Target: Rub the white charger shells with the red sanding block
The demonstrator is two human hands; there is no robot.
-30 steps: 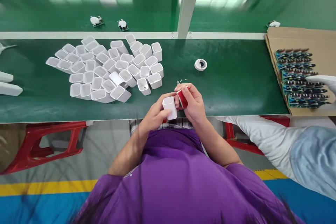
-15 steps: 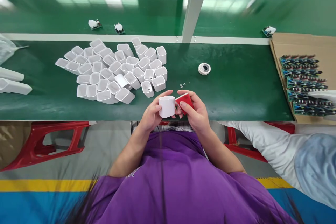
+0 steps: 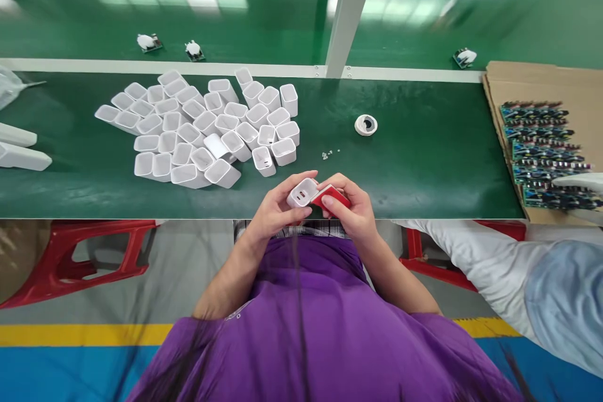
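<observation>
My left hand (image 3: 281, 206) grips a white plastic charger housing (image 3: 301, 193) at the table's front edge. Its open end faces up, and port slots show inside. In my right hand (image 3: 354, 202) is a small flat red block (image 3: 331, 200) with a pale edge, pinched under the thumb. The block's corner meets the housing's right side, or nearly so; I cannot tell if they touch. Left of my hands stands a cluster of similar white housings (image 3: 191, 132), most with their open ends up. Small white crumbs (image 3: 326, 155) lie just beyond my hands.
A white ring-shaped roll (image 3: 366, 125) lies to the right on the green table (image 3: 424, 157). Circuit boards (image 3: 541, 147) sit in rows on cardboard (image 3: 579, 91). A co-worker's sleeve (image 3: 485, 264) is at the right. Small boards move along the far belt (image 3: 264, 31).
My left hand has tilted the housing so its open end with the slots now faces me. The red block has turned flatter beside it. Boards on the far strip have shifted left.
</observation>
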